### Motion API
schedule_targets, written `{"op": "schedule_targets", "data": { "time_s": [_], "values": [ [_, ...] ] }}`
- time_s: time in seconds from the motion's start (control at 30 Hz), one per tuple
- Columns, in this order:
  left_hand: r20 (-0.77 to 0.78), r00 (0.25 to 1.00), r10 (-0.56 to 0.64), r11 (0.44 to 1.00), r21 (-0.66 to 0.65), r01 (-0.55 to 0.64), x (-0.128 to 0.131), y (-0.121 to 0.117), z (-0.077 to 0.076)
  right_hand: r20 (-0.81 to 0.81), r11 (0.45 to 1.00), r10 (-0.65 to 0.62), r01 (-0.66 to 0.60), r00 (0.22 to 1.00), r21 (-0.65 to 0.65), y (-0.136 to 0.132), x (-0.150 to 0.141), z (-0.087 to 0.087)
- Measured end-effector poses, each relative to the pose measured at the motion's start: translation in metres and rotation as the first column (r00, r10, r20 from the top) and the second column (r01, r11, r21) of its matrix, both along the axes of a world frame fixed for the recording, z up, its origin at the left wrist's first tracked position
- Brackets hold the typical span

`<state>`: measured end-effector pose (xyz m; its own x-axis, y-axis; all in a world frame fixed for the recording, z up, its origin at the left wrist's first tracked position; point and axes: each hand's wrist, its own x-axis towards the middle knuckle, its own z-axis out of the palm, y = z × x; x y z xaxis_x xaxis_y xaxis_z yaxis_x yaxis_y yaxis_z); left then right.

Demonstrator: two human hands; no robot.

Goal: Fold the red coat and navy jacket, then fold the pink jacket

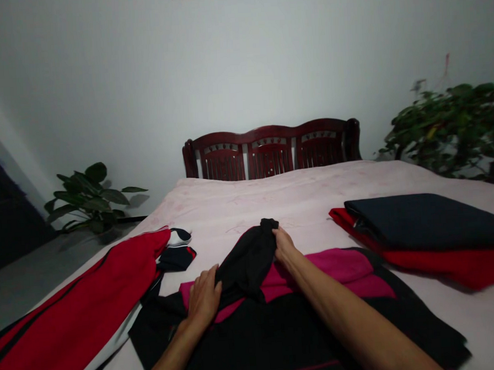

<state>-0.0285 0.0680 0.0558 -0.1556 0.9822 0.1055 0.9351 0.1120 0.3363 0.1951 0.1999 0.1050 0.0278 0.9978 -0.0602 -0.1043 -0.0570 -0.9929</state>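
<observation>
A black and pink long-sleeved top (287, 329) lies spread on the bed in front of me. One black sleeve (246, 259) is lifted and laid across its pink upper part. At the cuff end of that sleeve, my right hand (284, 245) is closed on the cloth. Farther left, my left hand (204, 297) is closed on the same sleeve, with its thumb and fingers at the fabric's edge. The other sleeve (427, 313) stretches out on the right, partly behind my right forearm.
Red garments with black and white stripes (95, 292) lie at the left. A folded dark garment (431, 222) rests on a red one (450, 268) at the right. The pink bedsheet (227, 208) reaches a wooden headboard (270, 150). Plants (88, 196) flank the bed.
</observation>
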Motion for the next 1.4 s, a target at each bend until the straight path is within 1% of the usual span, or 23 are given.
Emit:
{"op": "schedule_targets", "data": {
  "time_s": [0.1, 0.17, 0.2, 0.23, 0.27, 0.33, 0.47, 0.53, 0.6, 0.67, 0.77, 0.83, 0.9, 0.93, 1.0, 1.07, 1.1, 1.17, 1.2, 1.27, 1.3, 1.33, 1.4],
  "values": [
    [0.031, 0.997, -0.074, 0.997, 0.031, 0.073, -0.008, 0.001, -0.010, -0.233, 0.974, -0.193, 0.215, 0.953, 0.074, -0.028, 0.030, 0.006],
    [0.088, 0.987, -0.134, 0.989, 0.066, 0.129, -0.010, 0.003, -0.012, -0.462, 0.934, -0.304, 0.356, 0.833, 0.027, -0.051, 0.053, 0.002],
    [0.114, 0.980, -0.161, 0.985, 0.082, 0.152, -0.010, 0.003, -0.012, -0.538, 0.922, -0.348, 0.384, 0.768, -0.049, -0.062, 0.065, -0.002],
    [0.135, 0.974, -0.183, 0.980, 0.098, 0.171, -0.011, 0.003, -0.011, -0.570, 0.917, -0.385, 0.373, 0.726, -0.143, -0.073, 0.075, -0.006],
    [0.150, 0.969, -0.197, 0.977, 0.116, 0.181, -0.011, 0.003, -0.009, -0.561, 0.912, -0.411, 0.339, 0.719, -0.233, -0.082, 0.085, -0.010],
    [0.175, 0.963, -0.204, 0.972, 0.153, 0.178, -0.011, 0.002, -0.003, -0.522, 0.895, -0.425, 0.257, 0.740, -0.364, -0.093, 0.099, -0.015],
    [0.349, 0.899, -0.265, 0.962, 0.159, 0.222, -0.012, -0.001, 0.015, -0.440, 0.905, -0.346, 0.172, 0.829, -0.388, -0.093, 0.102, -0.007],
    [0.476, 0.816, -0.329, 0.944, 0.130, 0.304, -0.014, -0.001, 0.026, -0.411, 0.915, -0.336, 0.190, 0.847, -0.356, -0.089, 0.098, 0.002],
    [0.590, 0.726, -0.353, 0.923, 0.090, 0.375, -0.017, 0.000, 0.041, -0.452, 0.930, -0.351, 0.249, 0.820, -0.271, -0.087, 0.098, 0.014],
    [0.685, 0.646, -0.338, 0.904, 0.044, 0.426, -0.022, 0.001, 0.059, -0.543, 0.940, -0.332, 0.318, 0.772, -0.123, -0.090, 0.104, 0.027],
    [0.787, 0.545, -0.290, 0.870, -0.022, 0.493, -0.026, 0.003, 0.092, -0.650, 0.909, -0.241, 0.402, 0.721, 0.109, -0.102, 0.119, 0.049],
    [0.838, 0.487, -0.245, 0.845, -0.061, 0.531, -0.027, 0.006, 0.110, -0.660, 0.888, -0.200, 0.419, 0.724, 0.190, -0.115, 0.126, 0.060],
    [0.859, 0.466, -0.215, 0.832, -0.089, 0.548, -0.027, 0.012, 0.119, -0.650, 0.878, -0.196, 0.427, 0.734, 0.218, -0.132, 0.126, 0.061],
    [0.842, 0.494, -0.216, 0.835, -0.103, 0.541, -0.027, 0.016, 0.119, -0.631, 0.876, -0.219, 0.435, 0.744, 0.209, -0.142, 0.124, 0.057],
    [0.748, 0.623, -0.228, 0.859, -0.146, 0.490, -0.028, 0.024, 0.109, -0.528, 0.898, -0.293, 0.419, 0.797, 0.135, -0.165, 0.119, 0.038],
    [0.618, 0.754, -0.224, 0.891, -0.185, 0.416, -0.031, 0.031, 0.090, -0.349, 0.946, -0.314, 0.321, 0.883, -0.040, -0.185, 0.119, 0.012],
    [0.566, 0.796, -0.216, 0.901, -0.198, 0.386, -0.034, 0.033, 0.079, -0.272, 0.958, -0.277, 0.244, 0.922, -0.151, -0.193, 0.122, 0.000],
    [0.520, 0.829, -0.206, 0.911, -0.207, 0.356, -0.039, 0.035, 0.060, -0.185, 0.943, -0.197, 0.134, 0.963, -0.304, -0.202, 0.138, -0.016],
    [0.507, 0.837, -0.205, 0.913, -0.208, 0.350, -0.043, 0.034, 0.053, -0.153, 0.940, -0.185, 0.129, 0.971, -0.316, -0.202, 0.148, -0.018],
    [0.487, 0.850, -0.203, 0.912, -0.223, 0.346, -0.050, 0.032, 0.044, -0.010, 0.953, -0.210, 0.203, 0.978, -0.227, -0.194, 0.173, -0.013],
    [0.474, 0.857, -0.201, 0.909, -0.236, 0.344, -0.053, 0.031, 0.042, 0.115, 0.959, -0.229, 0.244, 0.967, -0.145, -0.187, 0.185, -0.007],
    [0.457, 0.867, -0.197, 0.906, -0.252, 0.339, -0.056, 0.030, 0.041, 0.269, 0.960, -0.248, 0.272, 0.931, -0.058, -0.178, 0.195, -0.001],
    [0.411, 0.892, -0.189, 0.905, -0.279, 0.321, -0.062, 0.028, 0.041, 0.584, 0.963, -0.247, 0.265, 0.773, 0.057, -0.158, 0.209, 0.008]
  ]
}}
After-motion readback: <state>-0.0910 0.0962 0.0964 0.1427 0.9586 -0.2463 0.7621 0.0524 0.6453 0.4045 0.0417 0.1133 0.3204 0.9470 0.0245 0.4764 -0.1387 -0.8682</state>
